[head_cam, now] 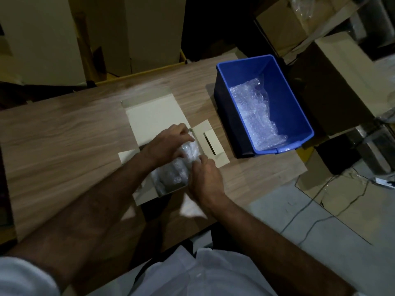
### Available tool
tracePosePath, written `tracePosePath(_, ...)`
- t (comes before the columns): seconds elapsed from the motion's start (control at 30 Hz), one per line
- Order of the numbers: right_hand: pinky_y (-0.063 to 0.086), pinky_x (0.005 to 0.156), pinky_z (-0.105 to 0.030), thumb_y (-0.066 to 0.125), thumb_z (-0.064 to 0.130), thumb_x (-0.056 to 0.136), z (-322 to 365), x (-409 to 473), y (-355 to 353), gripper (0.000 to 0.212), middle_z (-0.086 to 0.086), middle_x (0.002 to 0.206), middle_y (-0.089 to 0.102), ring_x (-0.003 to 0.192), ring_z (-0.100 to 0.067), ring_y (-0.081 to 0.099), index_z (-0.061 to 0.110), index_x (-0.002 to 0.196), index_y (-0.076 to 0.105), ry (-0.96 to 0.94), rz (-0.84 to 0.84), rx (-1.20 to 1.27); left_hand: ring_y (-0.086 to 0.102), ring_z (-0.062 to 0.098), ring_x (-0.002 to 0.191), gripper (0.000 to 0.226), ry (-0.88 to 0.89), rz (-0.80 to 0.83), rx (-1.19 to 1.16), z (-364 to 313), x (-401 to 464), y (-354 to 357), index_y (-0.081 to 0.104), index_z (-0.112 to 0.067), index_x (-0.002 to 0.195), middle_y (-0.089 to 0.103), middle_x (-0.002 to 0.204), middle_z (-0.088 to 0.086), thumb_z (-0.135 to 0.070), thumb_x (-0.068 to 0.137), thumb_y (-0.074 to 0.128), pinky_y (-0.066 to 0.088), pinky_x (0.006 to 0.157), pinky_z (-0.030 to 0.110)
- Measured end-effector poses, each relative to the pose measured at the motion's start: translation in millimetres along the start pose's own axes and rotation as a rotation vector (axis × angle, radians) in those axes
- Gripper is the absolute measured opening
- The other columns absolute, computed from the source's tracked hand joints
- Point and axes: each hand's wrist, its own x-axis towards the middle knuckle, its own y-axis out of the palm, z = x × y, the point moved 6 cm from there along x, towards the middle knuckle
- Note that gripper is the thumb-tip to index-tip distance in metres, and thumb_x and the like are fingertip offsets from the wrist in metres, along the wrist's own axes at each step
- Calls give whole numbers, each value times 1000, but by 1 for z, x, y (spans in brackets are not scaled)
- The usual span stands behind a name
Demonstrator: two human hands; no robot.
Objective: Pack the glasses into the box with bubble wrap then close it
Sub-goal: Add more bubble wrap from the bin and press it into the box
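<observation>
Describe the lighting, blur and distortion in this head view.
Head view: dim overall, with the background cardboard boxes nearly lost in dark; brightest spot is glare on the bubble wrap in the blue bin; both hands, left hand and right hand, are soft with motion blur; the wooden table edges bow from the wide-angle lens.

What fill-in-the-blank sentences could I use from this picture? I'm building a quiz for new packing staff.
1. Both hands, the left hand and the right hand, press a bundle of ____ into the box.
2. The bin beside the box is coloured ____.
3. The box's lid is ____.
4. The box and the bin stand on a ____ table.

Missing words: bubble wrap; blue; open; wooden
</observation>
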Motion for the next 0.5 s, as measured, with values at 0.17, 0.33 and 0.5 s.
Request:
tracePosePath(0.17, 56, 82, -32, 59, 40, 98, 4, 1, 9, 41, -8, 118, 62, 102, -20, 64, 10, 126, 53, 142, 67, 169, 58, 29, 112, 49, 90, 205, 89, -2, 20, 9, 67, -13, 126, 62, 124, 11, -16, 78, 82, 53, 92, 45)
tracePosePath(0.33, 40, 74, -37, 59, 27, 98, 12, 13, 17, 34, -19, 118, 60, 107, -36, 60, 1, 120, 54, 204, 183, 208, 64, 29, 110, 45, 89, 336, 121, 1, 33, 15, 66, -16, 124, 65, 125, 10, -17, 81, 79, 54, 93, 45)
tracePosePath(0.5, 51, 88, -37, 56, 26, 100, 9, 19, 19, 37, -18, 123, 61, 112, -30, 61, -2, 124, 55, 148, 186, 167, 61, 30, 113, 48, 58, 462, 209, 2, 34, 17, 55, -18, 135, 64, 127, 10, -19, 90, 71, 53, 94, 43)
